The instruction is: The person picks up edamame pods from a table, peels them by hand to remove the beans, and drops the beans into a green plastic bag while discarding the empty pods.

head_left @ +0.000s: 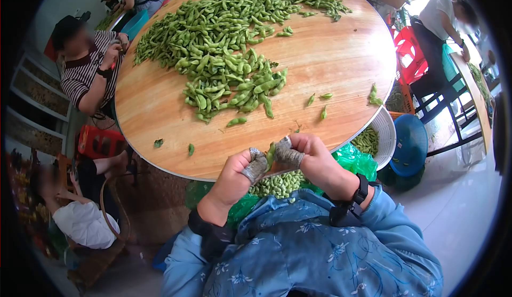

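A green edamame pod (271, 155) is pinched between my two hands at the near edge of the round wooden table (330, 67). My left hand (234, 173) is closed on its left side, with grey wrapping on the thumb. From the right, my right hand (316, 163) grips the same pod, its thumb and finger also wrapped in grey. Directly below my hands lie shelled beans (278, 185), with green plastic bag (356, 161) around them. A large pile of pods (213, 46) covers the far left of the table, and several loose pods (324, 112) lie nearer me.
A white basket (386, 137) holding pods stands right of my right hand, beside a blue basket (409, 145). One person in stripes (88, 65) sits at the table's left. Another in white (85, 222) sits lower left. Red stools (101, 141) stand around.
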A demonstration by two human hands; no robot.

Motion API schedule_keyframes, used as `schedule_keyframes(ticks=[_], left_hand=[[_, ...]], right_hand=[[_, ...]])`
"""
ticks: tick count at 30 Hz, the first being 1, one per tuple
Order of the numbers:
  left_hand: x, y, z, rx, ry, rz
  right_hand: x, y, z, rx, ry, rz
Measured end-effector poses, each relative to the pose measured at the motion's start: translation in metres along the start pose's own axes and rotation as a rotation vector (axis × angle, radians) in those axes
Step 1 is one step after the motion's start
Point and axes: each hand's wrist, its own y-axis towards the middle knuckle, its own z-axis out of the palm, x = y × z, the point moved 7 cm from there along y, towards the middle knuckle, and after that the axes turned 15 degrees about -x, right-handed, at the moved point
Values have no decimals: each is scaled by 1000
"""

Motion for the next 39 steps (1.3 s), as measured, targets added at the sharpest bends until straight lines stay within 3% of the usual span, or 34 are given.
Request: schedule_keyframes(ticks=[1, 3, 4, 8, 13, 23, 31, 35, 37, 38, 39], left_hand=[[-4, -3, 5, 1, 0, 1], [-38, -16, 15, -142, 769, 620], [-37, -17, 16, -173, 902, 746], [-40, -15, 12, -190, 932, 751], [-38, -13, 9, -120, 681, 602], [-38, -16, 12, -131, 790, 613], [-32, -10, 10, -93, 514, 506], [-30, -11, 10, -111, 525, 507], [-36, -18, 16, -179, 974, 679], [-34, -18, 15, -180, 975, 679], [-35, -20, 16, -204, 1084, 800]], right_hand=[[3, 0, 0, -1, 0, -1], [12, -2, 0, -2, -1, -18], [17, -3, 2, 22, -26, -90], [19, -6, -1, 76, -46, -106], [17, -11, 4, 141, -38, -83], [17, -14, 3, 122, -82, -55], [1, -5, 2, 48, -56, -62], [0, -3, 4, 74, 17, -26], [8, -6, 3, 41, 46, -5], [7, -5, 3, 43, 46, -6], [6, -4, 2, 46, 16, -40]])
